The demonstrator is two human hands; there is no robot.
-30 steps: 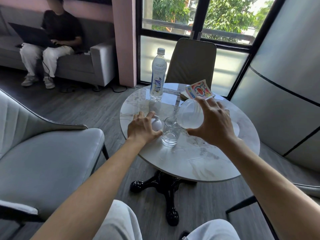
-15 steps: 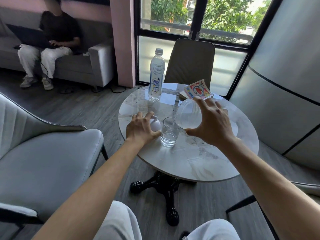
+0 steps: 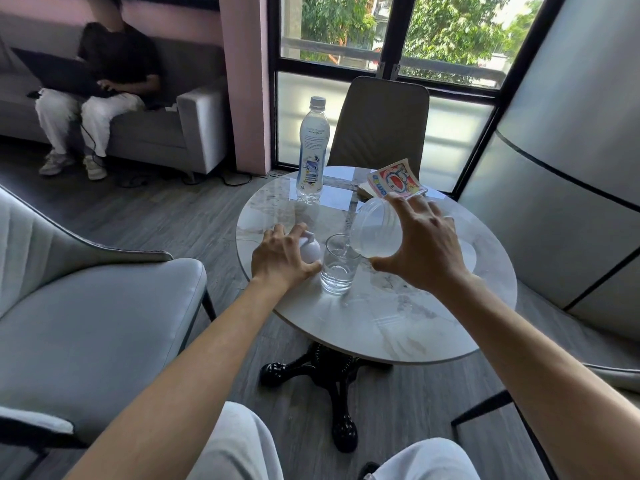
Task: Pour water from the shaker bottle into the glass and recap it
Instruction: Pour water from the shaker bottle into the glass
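My right hand [image 3: 426,247] grips a translucent shaker bottle [image 3: 375,227], tipped over with its mouth down-left over a clear glass [image 3: 337,265]. A thin stream of water runs into the glass, which holds a little water at the bottom. The glass stands upright on the round marble table [image 3: 398,323]. My left hand [image 3: 280,256] rests on the table left of the glass, closed over the bottle's white cap [image 3: 311,251]. The cap is partly hidden by my fingers.
A plastic water bottle [image 3: 312,150] stands at the table's far side, with a colourful booklet [image 3: 394,183] to its right. A brown chair [image 3: 379,123] stands behind the table, a grey armchair [image 3: 86,306] at the left. A person sits on a far-left sofa.
My right hand has tipped the shaker bottle a little further and water now streams into the glass. My left hand stays on the cap.
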